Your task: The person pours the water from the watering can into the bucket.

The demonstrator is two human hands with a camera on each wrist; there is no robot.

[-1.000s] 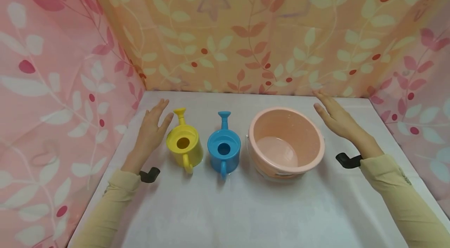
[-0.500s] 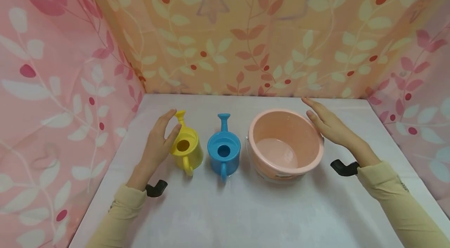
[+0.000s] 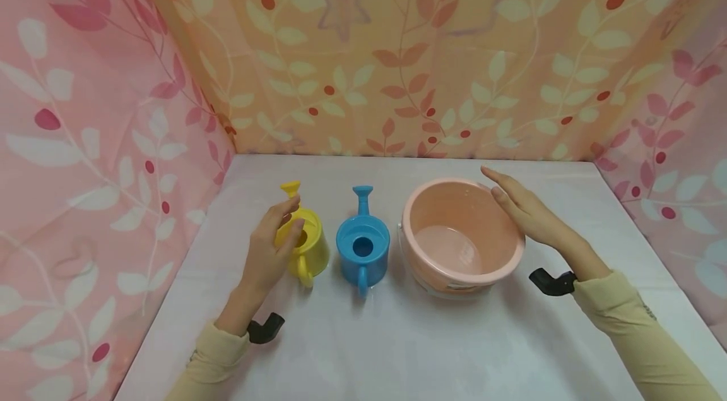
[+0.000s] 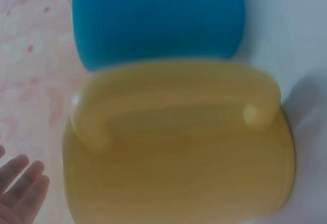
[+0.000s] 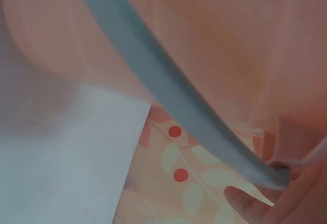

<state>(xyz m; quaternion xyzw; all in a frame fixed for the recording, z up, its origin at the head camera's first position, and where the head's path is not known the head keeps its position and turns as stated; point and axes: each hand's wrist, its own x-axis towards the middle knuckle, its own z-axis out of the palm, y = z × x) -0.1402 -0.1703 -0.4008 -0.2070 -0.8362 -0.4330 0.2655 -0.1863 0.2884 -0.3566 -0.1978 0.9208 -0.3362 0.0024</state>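
My left hand [image 3: 269, 249] hovers over the left side of the yellow watering can [image 3: 315, 256], thumb and fingers apart above its top. In the left wrist view the fingertips [image 4: 30, 188] show beside the can, whose handle [image 4: 179, 83] faces the camera. A blue watering can [image 3: 363, 262] stands just to its right. My right hand [image 3: 531, 211] lies with straight fingers along the right rim of a pink bucket [image 3: 426, 262]. In the right wrist view the bucket's grey handle [image 5: 153, 65] hangs down its side, and fingers [image 5: 245, 203] are near its pivot.
All three stand in a row on a white table [image 3: 363, 350]. Behind it hangs an orange leaf-patterned cloth [image 3: 363, 60], with pink patterned cloth [image 3: 85, 167] at both sides. Dark wrist-worn camera mounts [image 3: 265, 328] stick out inward from both sleeves.
My left hand has moved right and toward me, coming over the yellow watering can. My right hand has moved left onto the bucket's rim. The cans and bucket stay put.
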